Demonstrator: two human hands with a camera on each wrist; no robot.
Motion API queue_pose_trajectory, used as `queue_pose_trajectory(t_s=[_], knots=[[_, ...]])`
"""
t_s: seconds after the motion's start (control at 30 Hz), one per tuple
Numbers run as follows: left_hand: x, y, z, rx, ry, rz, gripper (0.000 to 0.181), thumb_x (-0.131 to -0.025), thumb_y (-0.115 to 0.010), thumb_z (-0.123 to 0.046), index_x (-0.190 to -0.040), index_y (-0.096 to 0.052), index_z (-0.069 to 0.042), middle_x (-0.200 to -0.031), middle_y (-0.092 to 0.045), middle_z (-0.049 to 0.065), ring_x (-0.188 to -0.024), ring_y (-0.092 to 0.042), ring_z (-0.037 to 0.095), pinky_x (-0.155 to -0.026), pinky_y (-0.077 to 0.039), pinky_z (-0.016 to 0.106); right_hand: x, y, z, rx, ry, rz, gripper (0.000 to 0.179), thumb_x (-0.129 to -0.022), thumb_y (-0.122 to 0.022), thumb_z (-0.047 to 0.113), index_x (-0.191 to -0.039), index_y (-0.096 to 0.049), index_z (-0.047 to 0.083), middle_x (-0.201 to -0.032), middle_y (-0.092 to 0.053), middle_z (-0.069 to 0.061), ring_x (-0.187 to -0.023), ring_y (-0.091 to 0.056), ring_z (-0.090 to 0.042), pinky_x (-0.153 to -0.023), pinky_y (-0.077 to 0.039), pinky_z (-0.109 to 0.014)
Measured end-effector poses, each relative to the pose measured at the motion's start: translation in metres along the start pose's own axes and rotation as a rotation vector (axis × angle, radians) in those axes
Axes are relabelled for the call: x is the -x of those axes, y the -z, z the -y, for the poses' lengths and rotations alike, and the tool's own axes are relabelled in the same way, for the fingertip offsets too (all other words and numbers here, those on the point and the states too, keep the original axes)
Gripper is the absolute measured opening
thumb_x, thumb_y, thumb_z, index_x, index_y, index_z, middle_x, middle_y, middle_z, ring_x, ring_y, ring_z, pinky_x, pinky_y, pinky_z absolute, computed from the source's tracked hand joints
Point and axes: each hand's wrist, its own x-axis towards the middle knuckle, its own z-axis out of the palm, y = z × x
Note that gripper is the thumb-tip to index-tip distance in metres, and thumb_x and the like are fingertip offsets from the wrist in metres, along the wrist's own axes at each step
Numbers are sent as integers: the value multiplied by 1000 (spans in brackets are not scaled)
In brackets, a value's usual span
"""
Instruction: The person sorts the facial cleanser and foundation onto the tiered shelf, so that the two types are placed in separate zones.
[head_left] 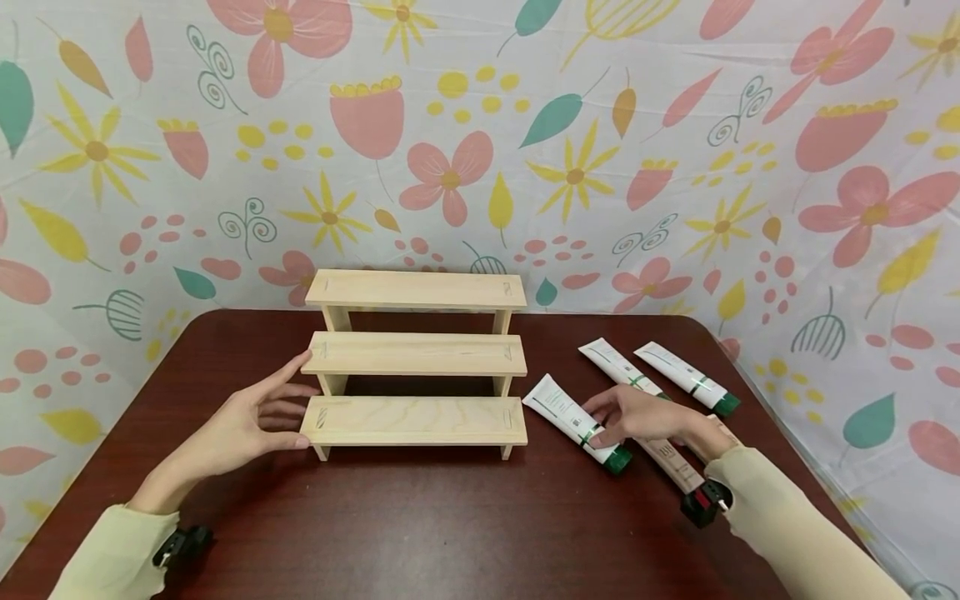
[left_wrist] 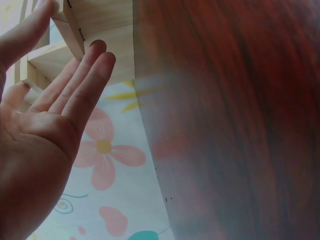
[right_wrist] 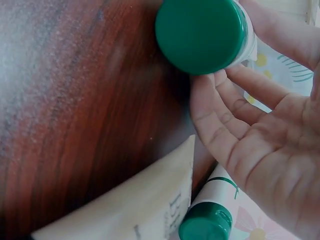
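Shelf (head_left: 416, 353) between hands (head_left: 232, 421), tube (head_left: 562, 410) in right (head_left: 647, 412)

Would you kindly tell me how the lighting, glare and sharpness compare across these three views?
Head view: bright and even, the wooden stand fairly crisp; left wrist view: dimmer, the left hand shaded, a pale haze of reflection on the tabletop; right wrist view: whitish glare towards the tabletop's upper left, lettering on the beige tube soft.
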Motion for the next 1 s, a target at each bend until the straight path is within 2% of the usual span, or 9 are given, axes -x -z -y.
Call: queue_pose_trajectory(t_s=[0.3, 0.53, 0.7, 0.87, 1.0], knots=[[1, 0, 0, -5, 8, -3, 112, -84, -92, -12, -170, -22, -28, -136, -64, 20, -111, -71, 30, -88, -59, 32, 3, -2, -7, -43, 19, -1, 69, -95, -80, 18, -145, -49, -19, -139, -59, -29, -103, -69, -25, -85, -57, -32], [2, 0, 0, -4, 4, -5, 111, -84, -92, -12, -170, -23, -27, -136, -64, 19, -109, -72, 27, -88, -59, 32, 6, -7, -5, -82, 15, -19, 69, -97, -78, 16, -144, -45, -23, -122, -69, -20, -96, -71, -27, -83, -56, -31], [1, -1, 1, -7, -1, -9, 112, -84, -92, -12, -170, -23, -28, -135, -65, 18, -109, -71, 25, -88, -59, 32, 9, -8, -4, -77, -12, -83, 67, -95, -80, 17, -143, -50, -17, -122, -68, -15, -97, -68, -25, -82, -55, -31], [0, -1, 2, -3, 0, -12, 113, -82, -93, -11, -170, -24, -27, -134, -65, 18, -108, -72, 24, -88, -59, 32, 11, -10, -4, -71, 18, -119, 63, -94, -80, 17, -142, -53, -15, -114, -67, -16, -89, -62, -25, -75, -51, -30], [1, -2, 2, 1, 3, -11, 112, -83, -92, -10, -170, -24, -26, -135, -64, 19, -107, -72, 23, -87, -59, 32, 12, -12, -4, -67, 44, -155, 65, -94, -80, 16, -143, -51, -16, -111, -66, -14, -91, -58, -26, -76, -51, -30]])
